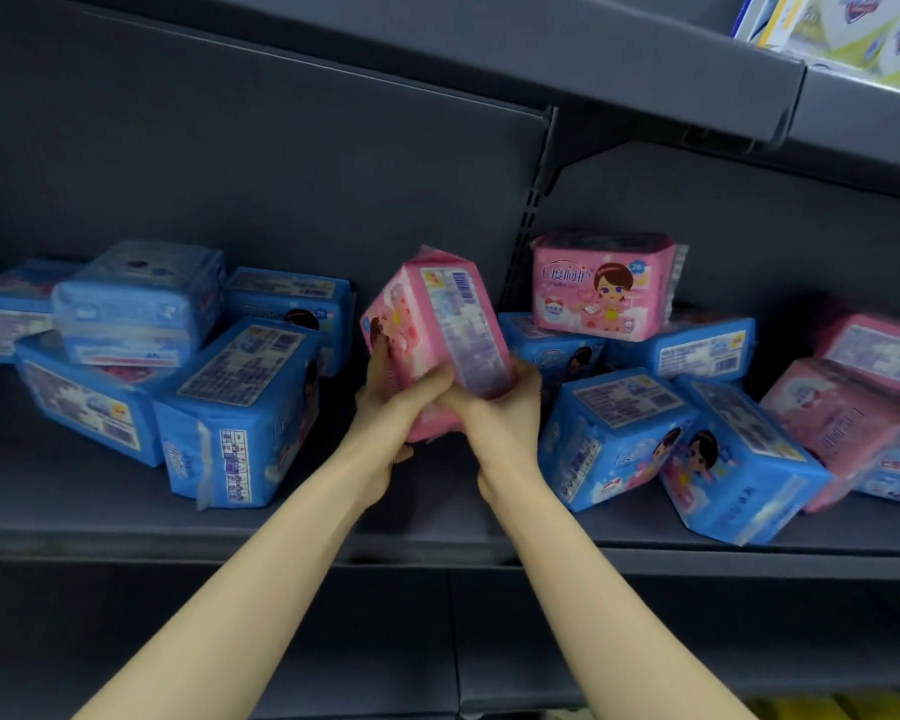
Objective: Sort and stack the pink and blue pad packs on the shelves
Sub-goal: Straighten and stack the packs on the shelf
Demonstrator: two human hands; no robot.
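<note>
Forearms of a person rise from the lower edge of the view toward a dark grey metal shelf. A strip of yellow goods, too blurred to identify, shows below the right arm. Both hands are closed on one pink plastic-wrapped pad pack. The left hand grips its lower left side, fingers on the printed cartoon face, and the right hand wraps round its lower right end. The pack is held tilted above the bare middle of the shelf, barcode side turned up, clear of the board and of the heaps on either side.

Left of the hands, a loose heap of blue plastic-wrapped pad packs lies on the shelf. Some lie flat and some lean on one another, and the nearest stands on end close to the front edge. Right of the hands, a second jumble of blue pad packs tips toward the front edge. Further right, several pink pad packs lie on and among them. Beyond the right hand, one pink pack with a cartoon girl on its front stands upright atop blue packs, just beside the slotted shelf upright.

Behind everything runs the dark grey back panel. Overhead, the upper grey shelf juts out, and white and yellow-green cartons sit on it far up to the right, blurred.
</note>
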